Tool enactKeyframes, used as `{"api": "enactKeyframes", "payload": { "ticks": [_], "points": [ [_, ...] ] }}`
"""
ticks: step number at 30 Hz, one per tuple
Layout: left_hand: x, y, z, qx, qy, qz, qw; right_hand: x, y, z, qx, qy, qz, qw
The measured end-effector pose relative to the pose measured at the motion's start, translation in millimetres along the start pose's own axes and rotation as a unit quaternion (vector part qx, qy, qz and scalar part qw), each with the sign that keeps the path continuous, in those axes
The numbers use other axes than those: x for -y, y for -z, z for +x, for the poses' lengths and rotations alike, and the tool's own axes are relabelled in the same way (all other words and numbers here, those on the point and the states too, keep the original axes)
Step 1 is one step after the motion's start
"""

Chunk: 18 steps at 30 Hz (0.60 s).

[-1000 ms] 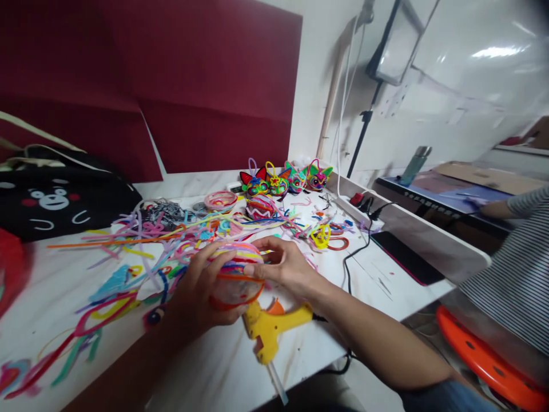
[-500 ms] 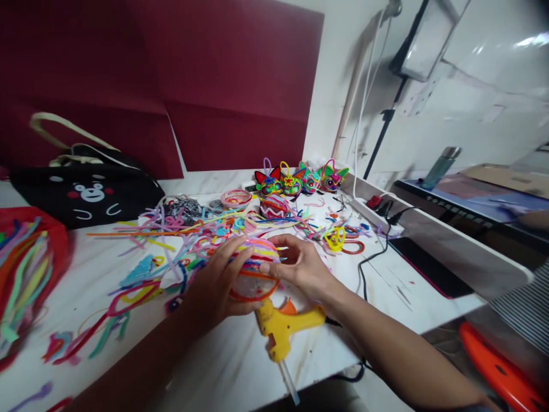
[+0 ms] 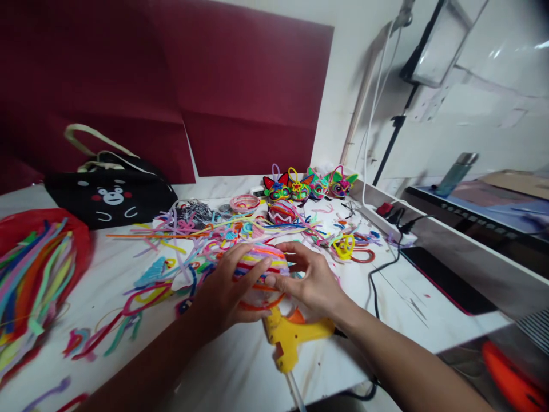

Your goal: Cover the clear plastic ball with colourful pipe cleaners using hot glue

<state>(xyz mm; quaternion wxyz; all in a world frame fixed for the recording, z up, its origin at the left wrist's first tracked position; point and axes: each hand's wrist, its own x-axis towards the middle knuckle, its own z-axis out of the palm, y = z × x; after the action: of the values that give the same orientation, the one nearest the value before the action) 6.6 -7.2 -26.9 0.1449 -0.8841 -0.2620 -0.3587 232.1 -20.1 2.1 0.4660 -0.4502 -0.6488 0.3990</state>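
Between my two hands is a rounded ball (image 3: 261, 260) striped with pipe cleaners in pink, yellow, red, blue and orange; its lower part looks clear. My left hand (image 3: 229, 286) wraps round its left side, fingers over the front. On the right side, my right hand (image 3: 311, 280) grips it with thumb and curled fingers. A yellow glue gun (image 3: 289, 337) lies on the table just below the ball, a clear glue stick (image 3: 295, 389) poking out of its end. Loose pipe cleaners (image 3: 201, 243) lie heaped behind my hands.
Several colourful animal-face ornaments (image 3: 300, 186) stand at the back. A black bag (image 3: 111, 197) and a red bag of pipe cleaners (image 3: 79, 252) are at left. At right are a phone (image 3: 448, 280), a power strip (image 3: 392, 226), black cables and a bottle (image 3: 457, 174).
The view has shifted a little to the left, so everything appears further right. Both hands still hold the striped ball, with hardly any change in grip.
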Motion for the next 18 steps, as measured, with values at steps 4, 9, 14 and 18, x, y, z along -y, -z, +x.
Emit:
{"api": "enactKeyframes", "payload": {
  "ticks": [4,9,14,18],
  "points": [
    [-3.4,4.2,2.0,-0.013,-0.006,0.015,1.000,4.2,-2.2,-5.9,-0.019,0.049,-0.032,0.998],
    [-6.4,8.1,5.4,-0.035,-0.012,0.034,0.999,9.9,-5.3,-11.7,-0.027,0.125,-0.059,0.990],
    [-8.8,10.9,8.1,-0.051,-0.008,0.042,0.998,12.6,-9.6,-14.4,-0.047,0.183,-0.089,0.978],
    [-9.2,12.4,10.2,-0.066,-0.010,0.058,0.996,17.3,-12.3,-12.9,-0.051,0.208,-0.123,0.969]
  ]
}}
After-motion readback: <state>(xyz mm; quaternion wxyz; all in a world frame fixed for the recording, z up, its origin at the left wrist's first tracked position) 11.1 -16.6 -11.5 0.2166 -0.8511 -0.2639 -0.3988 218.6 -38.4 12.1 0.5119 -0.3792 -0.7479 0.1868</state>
